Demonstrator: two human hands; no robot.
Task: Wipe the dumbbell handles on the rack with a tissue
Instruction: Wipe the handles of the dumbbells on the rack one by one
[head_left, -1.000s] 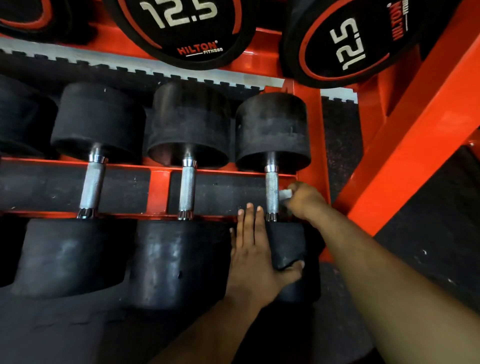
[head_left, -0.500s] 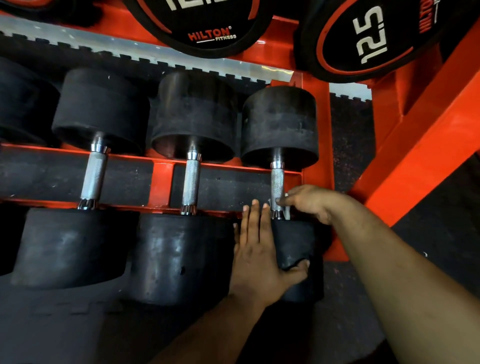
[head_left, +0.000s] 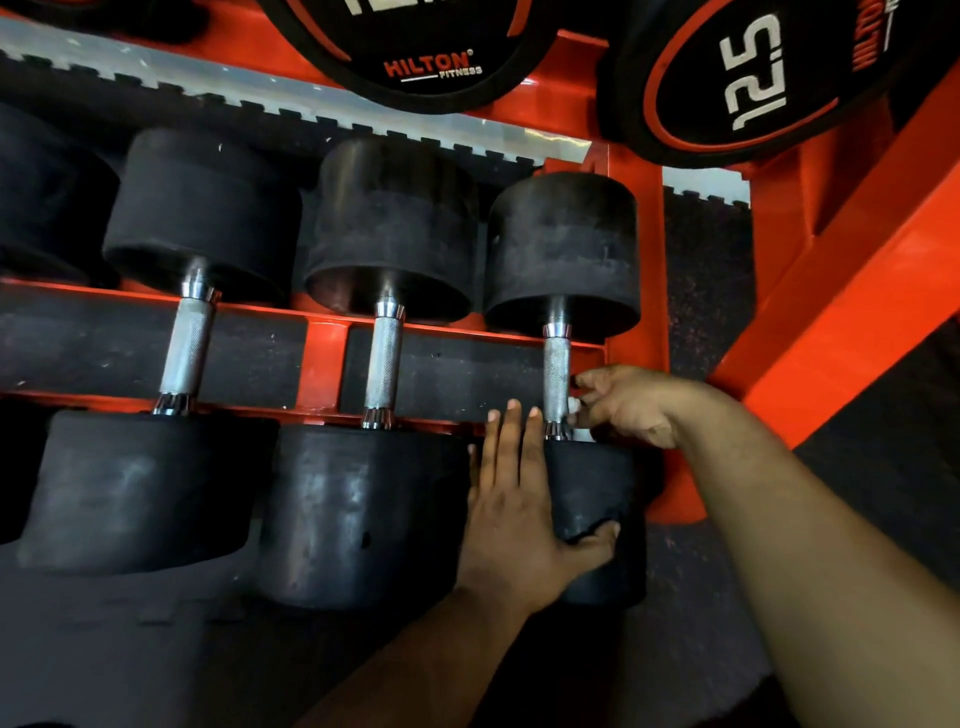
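Three black dumbbells lie on the orange rack (head_left: 322, 358), each with a knurled steel handle. My right hand (head_left: 631, 402) pinches a small white tissue (head_left: 575, 406) against the lower right side of the rightmost handle (head_left: 556, 371). My left hand (head_left: 519, 499) rests flat on the near head (head_left: 592, 488) of that same dumbbell, fingers straight and thumb spread along its front. The middle handle (head_left: 383, 364) and the left handle (head_left: 186, 348) are bare.
Two black and orange 12.5 dumbbell ends (head_left: 748, 73) sit on the shelf above. An orange rack upright (head_left: 852, 291) slants at the right. Dark speckled rubber floor (head_left: 883, 467) lies beyond it. Another black head (head_left: 47, 197) shows at the far left.
My right hand with the tissue has slid down the rightmost handle towards its near end. The left hand stays on the near head. The view has shifted slightly.
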